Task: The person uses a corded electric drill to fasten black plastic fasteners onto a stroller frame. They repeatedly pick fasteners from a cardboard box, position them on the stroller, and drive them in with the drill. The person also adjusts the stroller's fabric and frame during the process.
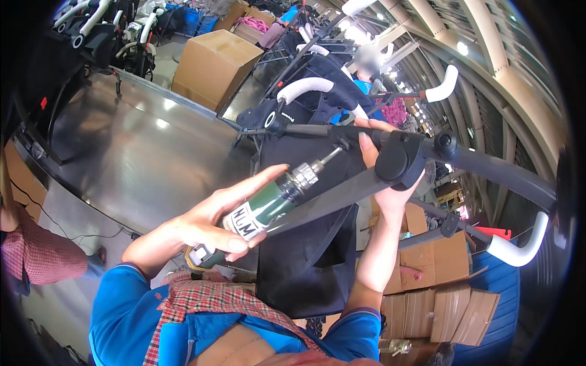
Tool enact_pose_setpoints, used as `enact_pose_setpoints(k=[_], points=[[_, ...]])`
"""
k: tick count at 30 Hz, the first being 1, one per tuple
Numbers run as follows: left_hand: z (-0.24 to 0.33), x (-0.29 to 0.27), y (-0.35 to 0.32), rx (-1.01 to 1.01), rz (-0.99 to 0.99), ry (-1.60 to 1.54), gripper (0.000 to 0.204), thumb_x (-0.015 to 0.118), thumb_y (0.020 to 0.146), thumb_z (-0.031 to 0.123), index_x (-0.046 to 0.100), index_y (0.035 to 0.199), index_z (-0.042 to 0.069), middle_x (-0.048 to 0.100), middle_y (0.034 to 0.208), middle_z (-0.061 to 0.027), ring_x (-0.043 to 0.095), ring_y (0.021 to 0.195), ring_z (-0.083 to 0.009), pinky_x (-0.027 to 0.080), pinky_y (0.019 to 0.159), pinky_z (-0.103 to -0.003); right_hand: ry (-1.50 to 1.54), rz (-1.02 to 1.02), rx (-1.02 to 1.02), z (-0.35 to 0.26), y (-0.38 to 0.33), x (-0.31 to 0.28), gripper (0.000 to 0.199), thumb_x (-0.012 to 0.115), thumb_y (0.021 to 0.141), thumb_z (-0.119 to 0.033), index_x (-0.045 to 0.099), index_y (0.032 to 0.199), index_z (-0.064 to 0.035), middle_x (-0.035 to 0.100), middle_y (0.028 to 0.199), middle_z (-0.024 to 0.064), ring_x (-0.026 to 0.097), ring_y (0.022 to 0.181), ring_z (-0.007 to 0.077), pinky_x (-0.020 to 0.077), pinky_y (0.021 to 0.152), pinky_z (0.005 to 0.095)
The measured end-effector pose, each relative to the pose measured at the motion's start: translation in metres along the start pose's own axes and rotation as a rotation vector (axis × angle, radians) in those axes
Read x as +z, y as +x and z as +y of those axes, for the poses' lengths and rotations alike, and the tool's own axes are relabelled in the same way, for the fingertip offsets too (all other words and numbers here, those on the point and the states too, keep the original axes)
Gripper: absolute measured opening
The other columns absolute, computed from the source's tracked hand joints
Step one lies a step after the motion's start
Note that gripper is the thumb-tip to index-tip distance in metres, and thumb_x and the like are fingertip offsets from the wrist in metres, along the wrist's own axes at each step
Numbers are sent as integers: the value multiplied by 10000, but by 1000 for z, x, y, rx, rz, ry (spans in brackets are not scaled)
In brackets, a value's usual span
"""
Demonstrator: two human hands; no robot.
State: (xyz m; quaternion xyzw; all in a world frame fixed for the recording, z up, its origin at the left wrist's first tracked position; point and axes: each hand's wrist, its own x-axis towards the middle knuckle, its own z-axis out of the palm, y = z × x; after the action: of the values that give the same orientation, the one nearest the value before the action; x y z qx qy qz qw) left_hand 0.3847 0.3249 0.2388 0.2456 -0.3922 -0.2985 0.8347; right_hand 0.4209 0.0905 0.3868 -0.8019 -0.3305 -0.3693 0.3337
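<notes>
My left hand (213, 219) is wrapped round a green electric screwdriver (271, 204) with a metal collar. Its bit points up and right, and the tip meets a small dark fitting beside a black tube of a stroller frame (329, 198). Around that tube, next to a large round black joint (400, 160), my right hand (386, 192) is closed; the joint hides part of the palm. Below the tubes hangs the black fabric (305, 268) of the stroller. A white-wrapped handle (305, 87) curves beyond the screwdriver.
A shiny metal worktable (146, 152) stretches to the left, with a large cardboard box (213, 67) past it. Flattened cartons (445, 311) stand at lower right. White-covered bar ends (525, 241) jut out on the right. Another person's checked apron (46, 250) shows at far left.
</notes>
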Motion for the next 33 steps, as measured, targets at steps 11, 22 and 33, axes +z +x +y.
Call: enact_pose_setpoints(k=[11,22,33], points=[[-8,5,17,-62,-42,-262,1141,744,704,85,-46,1528,112,503,1184,-193,587,771,-229,525,490,-317,201,-173,-12,9,-3,-10,310,587,819,112,579,1129,97,660,1111,196,648,1033,249,510,898,347],[-5,26,17,-101,-41,-489,1055,677,740,68,8,1537,240,549,819,-181,591,503,-237,465,421,-292,51,-88,-12,13,-12,-1,327,541,833,74,575,1157,102,682,1079,184,661,990,211,506,863,301],[-37,27,24,-12,-140,-664,867,642,824,125,111,1503,222,503,873,-199,569,528,-232,475,439,-299,-76,-199,-99,7,-10,-20,402,579,779,70,585,1181,55,671,1138,159,646,1062,235,478,927,334]])
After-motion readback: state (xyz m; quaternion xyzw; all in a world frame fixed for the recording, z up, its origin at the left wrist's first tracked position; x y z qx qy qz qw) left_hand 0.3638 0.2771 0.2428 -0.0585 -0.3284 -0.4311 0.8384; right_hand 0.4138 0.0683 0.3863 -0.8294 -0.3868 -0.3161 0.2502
